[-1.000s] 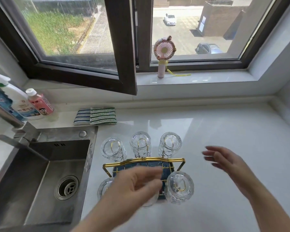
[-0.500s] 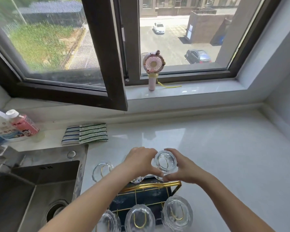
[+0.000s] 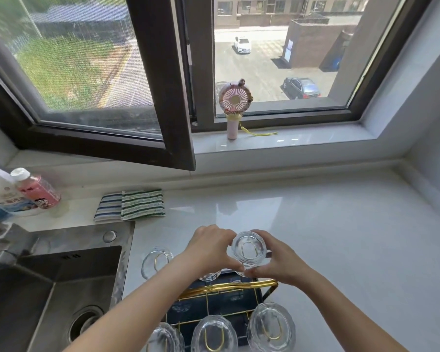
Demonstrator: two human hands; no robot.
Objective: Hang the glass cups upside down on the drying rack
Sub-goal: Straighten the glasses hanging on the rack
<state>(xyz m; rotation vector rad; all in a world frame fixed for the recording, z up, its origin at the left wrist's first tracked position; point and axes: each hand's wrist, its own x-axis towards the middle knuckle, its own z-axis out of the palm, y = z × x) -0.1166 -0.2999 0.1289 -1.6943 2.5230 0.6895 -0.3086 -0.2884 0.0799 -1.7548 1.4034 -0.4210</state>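
A gold wire drying rack (image 3: 229, 287) with a dark tray stands on the white counter. Several clear glass cups hang upside down on its hoops. Three sit in the near row, among them one at the right (image 3: 272, 326) and one in the middle (image 3: 214, 334). The far row has a cup at the left (image 3: 156, 261) and a middle cup (image 3: 208, 275) mostly hidden under my left hand. The far right cup (image 3: 249, 251) is inverted over a gold hoop, and both my left hand (image 3: 208, 247) and my right hand (image 3: 277, 262) clasp its sides.
A steel sink (image 3: 48, 288) with a drain lies left of the rack. Folded striped cloths (image 3: 130, 208) lie behind it, bottles (image 3: 33, 191) at far left. A pink hand fan (image 3: 235, 107) stands on the window sill. An open window sash (image 3: 160, 97) juts over the counter.
A second ago both hands hovered open over the rack. They then moved to the far right cup and closed around it. The view tilted up, and since half a second ago little has shifted.
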